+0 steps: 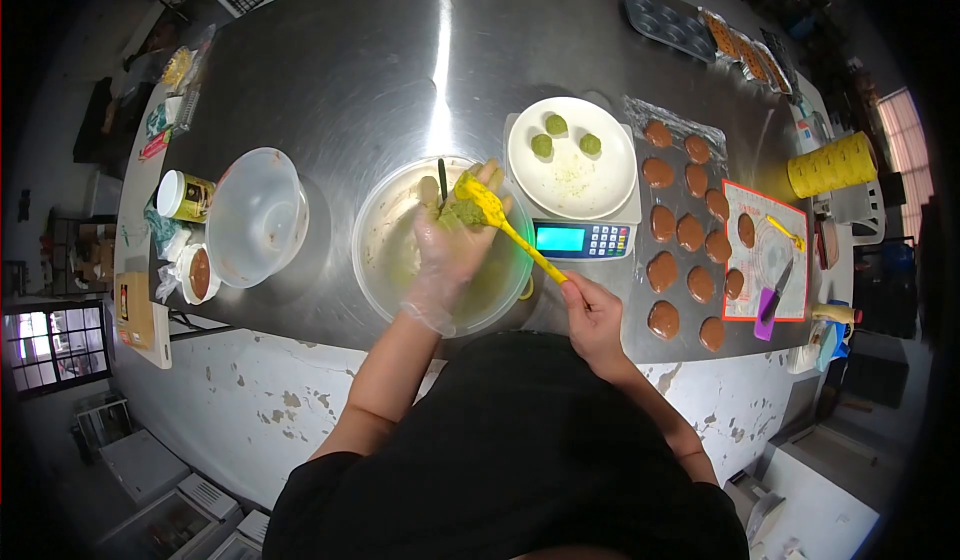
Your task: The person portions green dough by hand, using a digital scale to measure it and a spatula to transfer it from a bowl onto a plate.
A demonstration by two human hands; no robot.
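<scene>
My left hand (447, 250), in a clear plastic glove, is held palm up over a large clear bowl (372, 285), its fingers stretched out. A lump of green dough (458, 213) rests on that palm. My right hand (594, 322), ungloved, is closed around the handle of a yellow spatula (535, 255). Its blade, smeared with green, touches the dough in my left hand. A thin dark handle (442, 178) sticks up beside my left thumb; its lower end is hidden. Three green dough balls (556, 124) sit on a white plate (572, 198), which stands on a digital scale (583, 240).
On the right lies a dark sheet with several brown discs (690, 232), beside a red-edged mat (745, 305) with a purple-handled knife (769, 305). Yellow tape rolls (831, 165) stand behind. An empty clear bowl (257, 222) and a lidded jar (185, 197) are at left.
</scene>
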